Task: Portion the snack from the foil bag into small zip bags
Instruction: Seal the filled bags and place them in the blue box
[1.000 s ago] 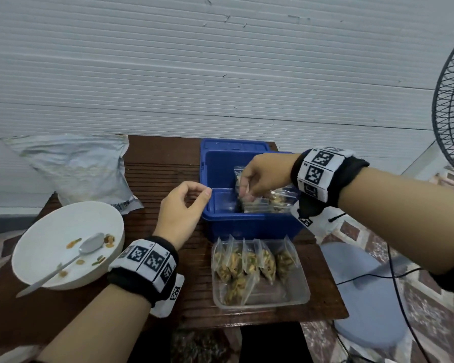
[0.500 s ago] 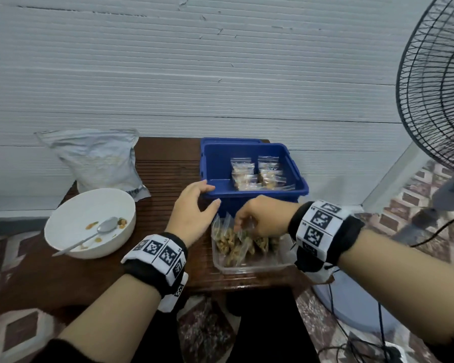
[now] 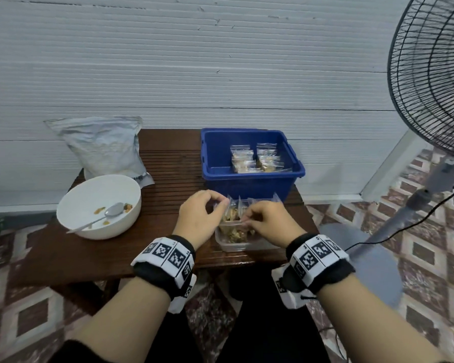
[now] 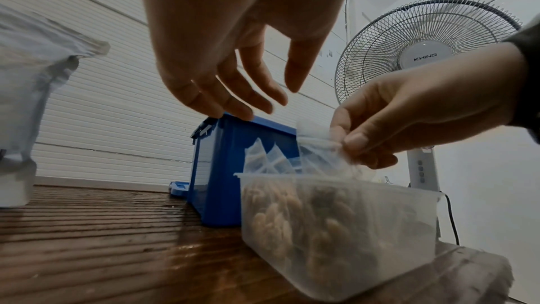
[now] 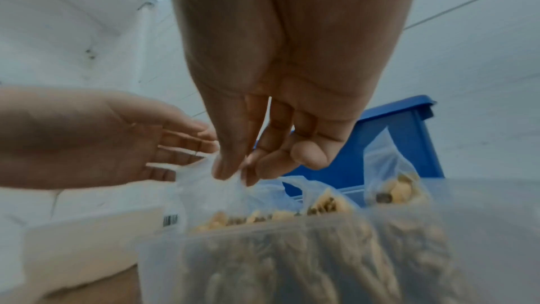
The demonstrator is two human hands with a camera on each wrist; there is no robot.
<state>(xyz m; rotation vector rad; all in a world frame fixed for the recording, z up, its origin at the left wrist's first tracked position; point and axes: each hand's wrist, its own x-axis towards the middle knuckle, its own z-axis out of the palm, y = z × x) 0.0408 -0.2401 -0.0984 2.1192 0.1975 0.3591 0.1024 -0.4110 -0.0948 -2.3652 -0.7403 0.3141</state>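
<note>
A clear plastic tub (image 3: 247, 248) at the table's front edge holds several filled small zip bags. My right hand (image 3: 244, 218) pinches the top of one zip bag (image 4: 315, 145) between thumb and forefinger, seen close in the right wrist view (image 5: 233, 176). My left hand (image 3: 219, 205) hovers just left of that bag with fingers nearly straight (image 4: 233, 108) and holds nothing. The blue bin (image 3: 249, 183) behind the tub holds several sealed zip bags (image 3: 254, 158). The foil bag (image 3: 105, 148) leans against the wall at back left.
A white bowl (image 3: 89, 195) with a spoon (image 3: 100, 218) and a few snack crumbs sits at the left of the wooden table (image 3: 168, 166). A standing fan (image 3: 430, 74) rises at the right, its cable trailing over the tiled floor.
My right hand left the blue bin, came back to the clear tub and pinched a zip bag's top. My left hand moved right to the tub. The head view pulled back.
</note>
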